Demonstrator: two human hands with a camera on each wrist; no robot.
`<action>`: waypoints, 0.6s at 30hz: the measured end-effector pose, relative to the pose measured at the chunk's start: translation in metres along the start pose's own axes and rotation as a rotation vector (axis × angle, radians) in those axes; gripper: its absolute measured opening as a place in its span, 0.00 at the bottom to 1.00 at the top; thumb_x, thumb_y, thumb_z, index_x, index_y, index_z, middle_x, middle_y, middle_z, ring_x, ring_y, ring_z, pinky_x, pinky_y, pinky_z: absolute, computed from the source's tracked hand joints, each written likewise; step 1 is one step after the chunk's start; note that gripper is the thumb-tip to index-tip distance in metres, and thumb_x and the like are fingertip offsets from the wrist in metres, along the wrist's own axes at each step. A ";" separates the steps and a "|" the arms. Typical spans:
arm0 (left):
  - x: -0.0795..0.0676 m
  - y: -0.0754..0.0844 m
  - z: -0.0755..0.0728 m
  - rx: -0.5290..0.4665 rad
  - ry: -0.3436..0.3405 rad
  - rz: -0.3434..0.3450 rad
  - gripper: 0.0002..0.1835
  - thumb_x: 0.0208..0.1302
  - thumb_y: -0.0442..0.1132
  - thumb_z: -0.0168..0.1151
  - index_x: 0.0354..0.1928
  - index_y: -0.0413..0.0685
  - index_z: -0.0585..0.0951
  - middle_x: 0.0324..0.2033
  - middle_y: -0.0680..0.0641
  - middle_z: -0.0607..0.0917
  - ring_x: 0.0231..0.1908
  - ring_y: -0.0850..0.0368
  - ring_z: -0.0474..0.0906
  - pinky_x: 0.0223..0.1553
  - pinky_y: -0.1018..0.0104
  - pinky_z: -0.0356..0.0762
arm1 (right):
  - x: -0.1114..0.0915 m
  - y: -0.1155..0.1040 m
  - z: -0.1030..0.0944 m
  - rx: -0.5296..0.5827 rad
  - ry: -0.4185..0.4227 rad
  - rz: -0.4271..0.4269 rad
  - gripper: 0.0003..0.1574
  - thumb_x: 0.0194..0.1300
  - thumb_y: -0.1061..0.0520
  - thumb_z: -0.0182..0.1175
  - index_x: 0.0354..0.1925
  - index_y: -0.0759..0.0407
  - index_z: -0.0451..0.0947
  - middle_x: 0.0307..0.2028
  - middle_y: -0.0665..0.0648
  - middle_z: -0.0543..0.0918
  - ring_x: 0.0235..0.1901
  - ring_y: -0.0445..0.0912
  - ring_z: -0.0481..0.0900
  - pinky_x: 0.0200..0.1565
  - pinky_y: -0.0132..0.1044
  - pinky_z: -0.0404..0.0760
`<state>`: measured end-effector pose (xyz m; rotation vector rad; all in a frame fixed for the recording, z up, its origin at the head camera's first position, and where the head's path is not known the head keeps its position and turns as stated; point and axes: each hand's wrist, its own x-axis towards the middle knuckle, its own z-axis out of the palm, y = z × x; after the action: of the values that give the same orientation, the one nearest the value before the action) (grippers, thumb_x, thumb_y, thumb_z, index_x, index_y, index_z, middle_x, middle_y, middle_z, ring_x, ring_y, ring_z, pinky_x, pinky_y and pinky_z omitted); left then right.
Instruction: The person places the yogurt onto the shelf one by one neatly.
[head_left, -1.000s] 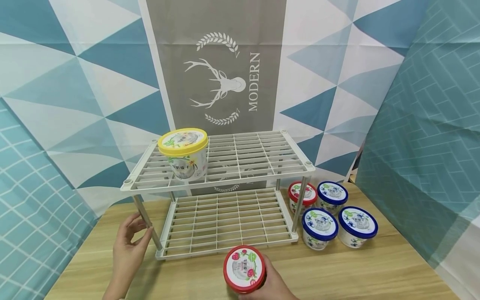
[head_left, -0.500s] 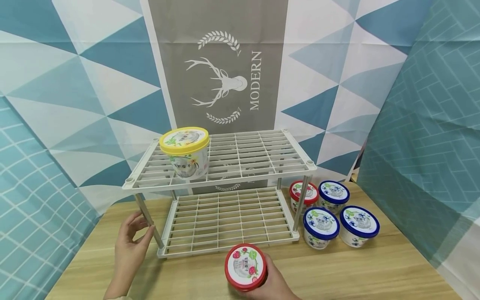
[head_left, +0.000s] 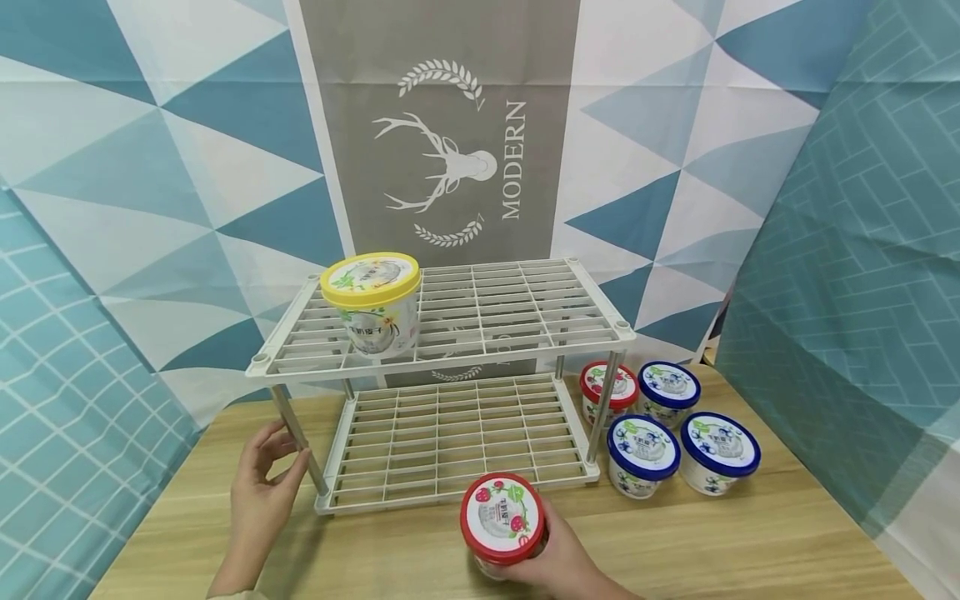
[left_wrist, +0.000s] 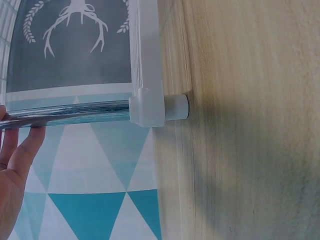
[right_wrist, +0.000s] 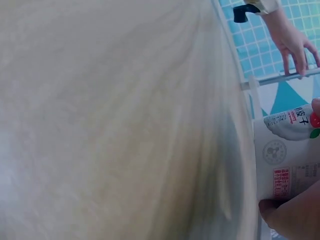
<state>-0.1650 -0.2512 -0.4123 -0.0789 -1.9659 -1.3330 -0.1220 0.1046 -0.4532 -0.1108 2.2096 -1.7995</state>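
My right hand (head_left: 558, 557) grips a red-lidded tub (head_left: 502, 518) with strawberries printed on its lid, in front of the two-tier rack (head_left: 450, 364). The right wrist view has the tub's white printed side (right_wrist: 290, 150), with fingers at its edges. My left hand (head_left: 261, 492) holds the rack's front left metal post (head_left: 297, 429); in the left wrist view its fingers (left_wrist: 31, 147) touch that post from below. A larger yellow-lidded tub (head_left: 378, 325) stands upright at the left of the upper shelf. The lower shelf (head_left: 465, 442) bears nothing.
Right of the rack, on the wooden table (head_left: 637, 550), stand another red-lidded tub (head_left: 609, 387), partly behind a post, and several blue-lidded tubs (head_left: 643, 450). Patterned cloth (head_left: 480, 125) hangs behind, with more cloth at both sides.
My right hand has moved the red-lidded tub slightly forward and to the right, nearer the rack. The left hand stays at the post.
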 end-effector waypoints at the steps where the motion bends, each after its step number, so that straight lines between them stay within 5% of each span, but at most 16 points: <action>1: 0.000 0.000 0.000 -0.001 0.000 0.000 0.30 0.49 0.14 0.60 0.57 0.33 0.69 0.39 0.69 0.77 0.37 0.76 0.77 0.30 0.87 0.78 | 0.000 -0.002 -0.002 -0.009 0.002 -0.001 0.68 0.37 0.45 0.78 0.69 0.61 0.51 0.62 0.62 0.68 0.61 0.58 0.67 0.58 0.54 0.75; 11: 0.000 0.000 0.000 -0.013 0.006 0.020 0.31 0.48 0.14 0.60 0.57 0.33 0.68 0.39 0.68 0.77 0.36 0.76 0.77 0.31 0.87 0.78 | -0.003 -0.022 -0.022 -0.006 0.031 -0.140 0.61 0.41 0.62 0.74 0.68 0.65 0.52 0.62 0.65 0.68 0.62 0.59 0.66 0.61 0.53 0.72; 18: -0.001 0.000 -0.001 -0.010 -0.002 0.046 0.31 0.48 0.13 0.60 0.57 0.32 0.68 0.39 0.68 0.77 0.37 0.77 0.76 0.32 0.87 0.78 | -0.006 -0.035 -0.033 0.014 0.025 -0.186 0.57 0.43 0.64 0.72 0.67 0.66 0.53 0.62 0.66 0.68 0.63 0.61 0.65 0.64 0.52 0.69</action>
<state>-0.1640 -0.2512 -0.4124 -0.1291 -1.9481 -1.3134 -0.1290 0.1294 -0.4127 -0.3024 2.2696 -1.9210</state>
